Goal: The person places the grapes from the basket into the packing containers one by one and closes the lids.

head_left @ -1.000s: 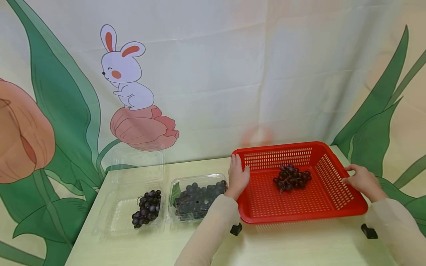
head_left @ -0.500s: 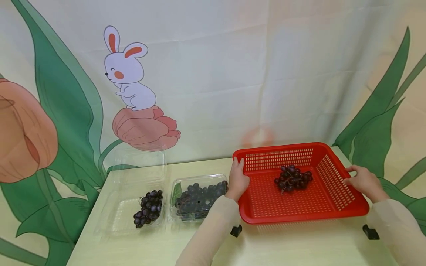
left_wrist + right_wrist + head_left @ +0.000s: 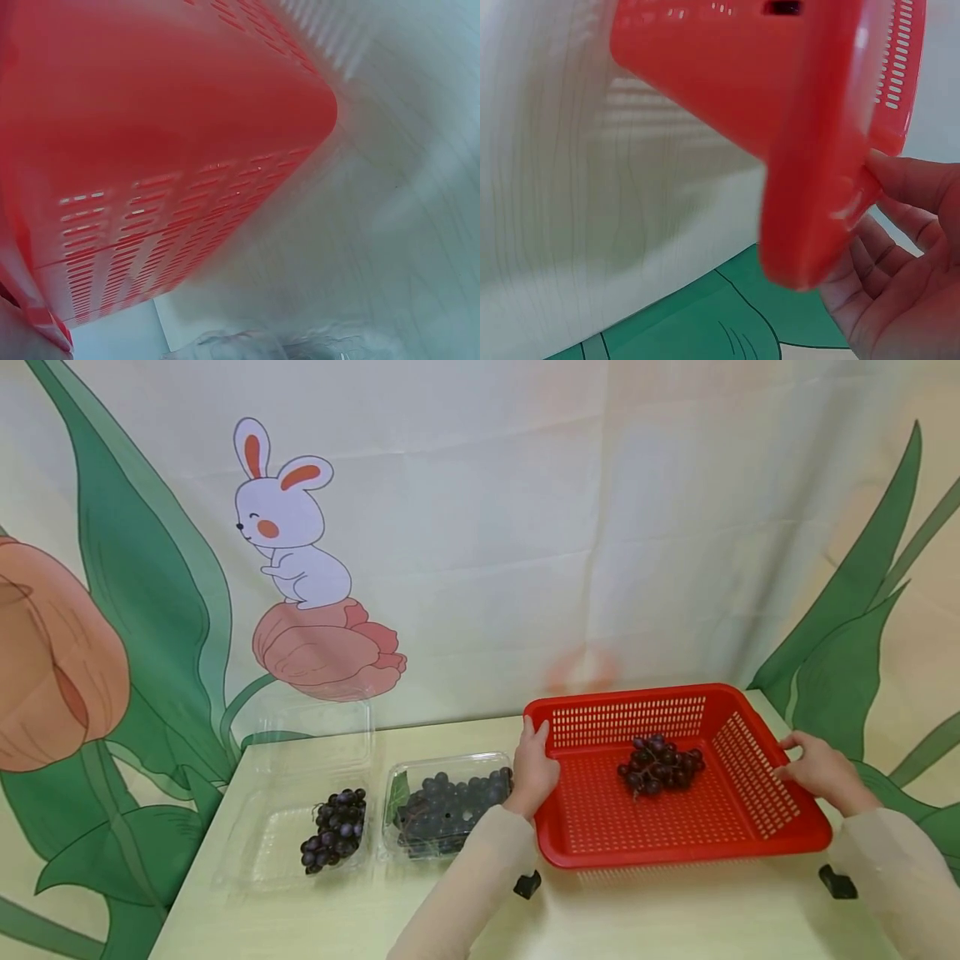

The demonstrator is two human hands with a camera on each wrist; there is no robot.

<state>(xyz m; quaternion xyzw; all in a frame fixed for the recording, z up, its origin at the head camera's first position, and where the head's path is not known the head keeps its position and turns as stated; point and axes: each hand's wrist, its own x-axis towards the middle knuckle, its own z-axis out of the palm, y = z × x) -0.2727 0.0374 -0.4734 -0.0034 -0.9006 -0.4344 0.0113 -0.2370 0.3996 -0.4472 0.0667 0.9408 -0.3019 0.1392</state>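
Observation:
Both hands hold a red plastic basket [image 3: 660, 827] with slotted walls, at the right of the head view. My left hand [image 3: 535, 772] grips its left rim. In the left wrist view only a sliver of that hand [image 3: 26, 337] shows at the lower left corner, beside the basket's outer wall [image 3: 150, 112]. On the opposite side, my right hand [image 3: 823, 772] pinches the right rim, the thumb on top and the fingers [image 3: 885, 247] curled beneath the lip. A bunch of dark red grapes [image 3: 660, 764] lies inside the basket, toward the back.
Left of the basket stands a lidded clear box [image 3: 450, 810] of dark grapes with a green leaf. Farther left, an open clear box [image 3: 281, 843] holds another bunch of grapes [image 3: 335, 831]. A printed curtain [image 3: 480, 543] hangs behind the table [image 3: 360, 918].
The basket and both hands stay nearly in place, the basket a few pixels lower. My left fingers have shifted slightly on the rim. The head view has moved a little.

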